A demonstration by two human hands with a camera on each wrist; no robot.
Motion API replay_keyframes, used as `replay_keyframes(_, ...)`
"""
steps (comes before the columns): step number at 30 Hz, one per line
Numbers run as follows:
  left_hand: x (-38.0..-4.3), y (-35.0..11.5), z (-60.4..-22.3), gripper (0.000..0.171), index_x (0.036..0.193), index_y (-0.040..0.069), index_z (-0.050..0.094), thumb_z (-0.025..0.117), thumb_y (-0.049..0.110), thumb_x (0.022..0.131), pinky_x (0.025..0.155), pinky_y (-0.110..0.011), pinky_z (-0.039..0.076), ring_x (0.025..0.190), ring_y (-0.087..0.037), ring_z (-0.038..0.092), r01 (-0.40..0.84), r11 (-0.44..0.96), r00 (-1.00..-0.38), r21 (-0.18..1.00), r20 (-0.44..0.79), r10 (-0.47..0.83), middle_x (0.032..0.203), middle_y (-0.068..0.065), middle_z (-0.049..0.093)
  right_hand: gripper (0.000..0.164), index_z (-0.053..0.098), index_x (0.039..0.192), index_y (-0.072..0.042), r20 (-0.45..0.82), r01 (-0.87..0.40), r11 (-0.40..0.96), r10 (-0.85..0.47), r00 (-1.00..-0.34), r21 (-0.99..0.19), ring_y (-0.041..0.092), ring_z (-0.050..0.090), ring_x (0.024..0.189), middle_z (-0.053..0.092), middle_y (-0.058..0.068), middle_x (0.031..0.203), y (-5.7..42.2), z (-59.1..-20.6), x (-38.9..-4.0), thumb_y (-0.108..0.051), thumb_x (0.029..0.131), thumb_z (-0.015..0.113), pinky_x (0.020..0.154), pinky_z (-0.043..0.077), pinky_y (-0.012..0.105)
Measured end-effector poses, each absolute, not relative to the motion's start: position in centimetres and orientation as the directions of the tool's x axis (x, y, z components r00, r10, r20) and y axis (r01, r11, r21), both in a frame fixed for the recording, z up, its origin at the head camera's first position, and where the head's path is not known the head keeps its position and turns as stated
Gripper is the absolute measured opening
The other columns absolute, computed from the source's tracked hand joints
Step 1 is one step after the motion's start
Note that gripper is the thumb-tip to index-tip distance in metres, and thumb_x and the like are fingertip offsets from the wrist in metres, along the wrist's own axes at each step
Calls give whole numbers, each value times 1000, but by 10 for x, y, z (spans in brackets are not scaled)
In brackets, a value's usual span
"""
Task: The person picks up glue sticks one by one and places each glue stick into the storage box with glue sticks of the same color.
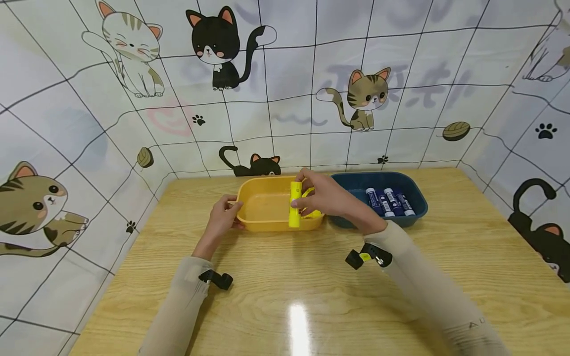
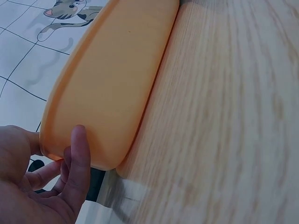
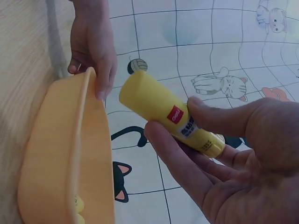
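Note:
My right hand (image 1: 327,195) holds a yellow glue stick (image 1: 295,205) above the right part of a yellow plastic bin (image 1: 260,205). In the right wrist view, the thumb and fingers pinch the glue stick (image 3: 156,102), whose red label faces the camera. More yellow glue sticks (image 1: 313,214) lie in the bin's right end, partly hidden behind the hand. My left hand (image 1: 220,212) grips the bin's left end at the rim. One finger of that hand (image 2: 51,191) lies against the outer wall in the left wrist view.
Right beside the yellow bin stands a dark blue bin (image 1: 356,182) with several blue-and-white glue sticks (image 1: 388,203). Both rest near the back of a wooden table (image 1: 267,277). A cat-patterned cloth wall (image 1: 294,79) rises behind and at both sides.

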State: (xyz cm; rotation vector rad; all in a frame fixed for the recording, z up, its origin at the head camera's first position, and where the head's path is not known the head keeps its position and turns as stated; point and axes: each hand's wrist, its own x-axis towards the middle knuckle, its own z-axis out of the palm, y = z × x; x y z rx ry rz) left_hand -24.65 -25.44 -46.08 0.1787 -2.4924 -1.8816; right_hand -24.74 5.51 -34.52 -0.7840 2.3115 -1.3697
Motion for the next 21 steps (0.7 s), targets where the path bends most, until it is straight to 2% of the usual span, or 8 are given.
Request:
replay_keyframes(6, -247, -253, -460, 38, 139, 5, 53, 57, 25, 108, 58, -32, 66, 61, -14, 65, -78, 275, -993, 958, -49, -111, 103, -18, 54, 41, 41, 133, -2, -14, -300, 409, -610, -792, -862, 37, 75, 98, 61, 26, 124, 37, -334, -271, -5, 101, 66, 77, 68, 38)
replay_keyframes(13, -247, -253, -460, 38, 140, 2, 51, 56, 22, 108, 58, -31, 65, 60, -14, 66, -75, 262, -993, 962, -50, -104, 101, -16, 54, 35, 45, 133, -4, -77, -252, 489, -558, -827, -835, 33, 75, 92, 66, 24, 119, 20, -340, -304, -10, 103, 63, 76, 68, 37)
replay_keyframes(21, -247, -255, -461, 39, 141, 2, 50, 56, 22, 108, 58, -31, 65, 61, -15, 66, -74, 256, -994, 964, -50, -101, 101, -16, 54, 37, 47, 134, -4, -204, -163, 543, -552, -808, -824, 37, 76, 93, 66, 24, 121, 12, -356, -327, -10, 102, 65, 92, 64, 51)
